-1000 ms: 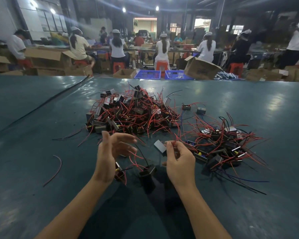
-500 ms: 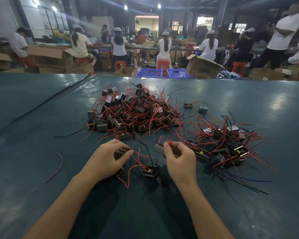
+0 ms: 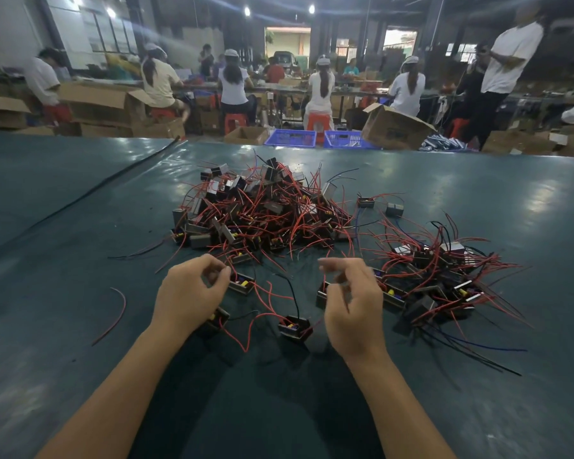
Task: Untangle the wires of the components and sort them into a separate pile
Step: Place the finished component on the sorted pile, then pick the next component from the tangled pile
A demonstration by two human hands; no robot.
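Observation:
A big tangled pile of black components with red wires [image 3: 262,213] lies mid-table. A second, looser pile [image 3: 438,276] spreads to its right. Between my hands, separate components lie with crossing red wires: one [image 3: 242,285] by my left fingertips, one [image 3: 294,326] in the middle, one [image 3: 322,294] behind my right fingers. My left hand [image 3: 193,293] is curled, thumb and forefinger pinching a red wire, and its palm covers another component [image 3: 218,321]. My right hand [image 3: 352,306] is raised, curled and motion-blurred; what it pinches is unclear.
A loose red wire [image 3: 115,314] lies left of my left hand. Two single components [image 3: 366,202] [image 3: 395,210] sit behind the right pile. The dark green table [image 3: 80,376] stretches wide. Beyond its far edge are blue crates [image 3: 292,138], cardboard boxes and seated workers.
My hands have drawn apart. The right hand lifted and let the grey component drop beneath it. The left hand moved up to pinch a wire by the near component.

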